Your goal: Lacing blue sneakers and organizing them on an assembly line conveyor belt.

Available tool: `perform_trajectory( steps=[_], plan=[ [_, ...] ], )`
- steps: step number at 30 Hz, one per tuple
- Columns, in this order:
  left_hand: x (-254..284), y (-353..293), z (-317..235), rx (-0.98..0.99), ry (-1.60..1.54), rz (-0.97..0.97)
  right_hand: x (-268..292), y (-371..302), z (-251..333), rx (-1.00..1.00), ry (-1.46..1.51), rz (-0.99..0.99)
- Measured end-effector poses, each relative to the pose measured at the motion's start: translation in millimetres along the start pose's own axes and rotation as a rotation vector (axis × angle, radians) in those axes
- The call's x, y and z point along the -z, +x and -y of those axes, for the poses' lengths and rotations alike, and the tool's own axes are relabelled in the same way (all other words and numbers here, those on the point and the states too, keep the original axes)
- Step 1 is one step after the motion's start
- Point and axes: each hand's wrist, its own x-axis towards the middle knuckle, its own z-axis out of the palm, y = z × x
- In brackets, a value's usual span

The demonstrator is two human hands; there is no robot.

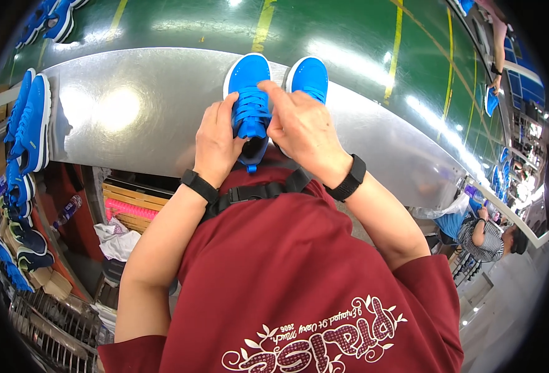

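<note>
A blue laced sneaker (253,67) with a white sole stands on the metal table (150,74) right before me, toe pointing away. My left hand (214,140) grips its left side near the collar, thumb and fingers bent against the upper. On the other side, my right hand (305,127) lies over the laces (251,105), its index finger bent onto the upper part of the lacing near the toe. Whether the right fingers pinch a lace is hidden. A second blue sneaker (308,74) stands just to the right, partly covered by my right hand.
Several blue sneakers (37,124) stand at the table's left end. Beyond the table runs a green surface (324,31) with yellow lines. More shoes lie on a rack (32,248) at lower left. One person (492,239) is at the right; another person's arm (498,50) shows at upper right.
</note>
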Motion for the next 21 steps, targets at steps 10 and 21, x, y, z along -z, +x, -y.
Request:
perform_trajectory(
  steps=[10, 21],
  plan=[
    [23, 0, -12, 0.221, -0.271, 0.168, 32, -25, 7, -0.048, 0.173, -0.019],
    [31, 3, -5, 0.299, -0.543, 0.018, -18, -44, 27, 0.114, 0.165, 0.313]
  ],
)
